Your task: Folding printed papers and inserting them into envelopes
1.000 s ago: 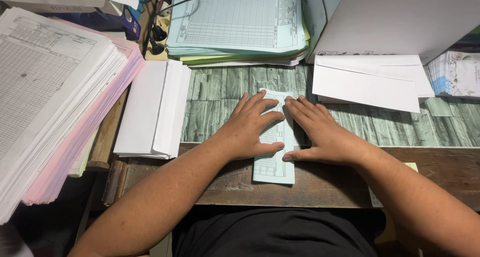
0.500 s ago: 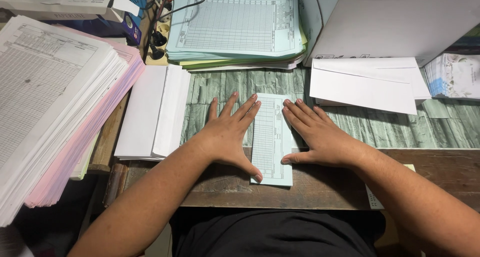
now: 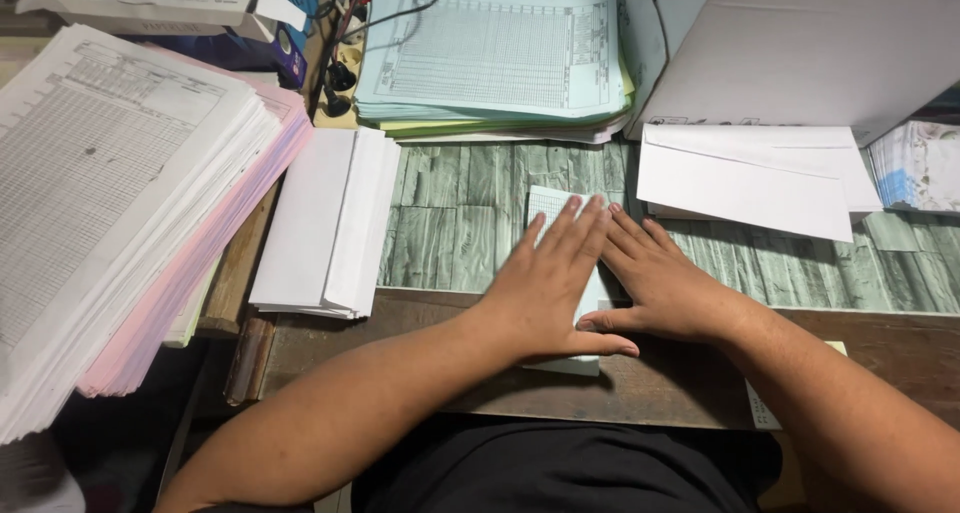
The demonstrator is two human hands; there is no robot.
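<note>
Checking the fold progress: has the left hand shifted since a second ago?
Yes. The left hand has slid rightward over the folded sheet, away from the white envelope stack.

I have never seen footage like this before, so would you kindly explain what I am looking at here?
This is one view from a camera worn on a person's head, looking down at their bare hands. The left hand and right hand lie flat, side by side, on a folded pale blue sheet on the desk. Neither grips anything. Left of them lies a stack of white envelopes; further left a thick pile of white and pink forms. Behind are blue forms, and to the right more envelopes.
</note>
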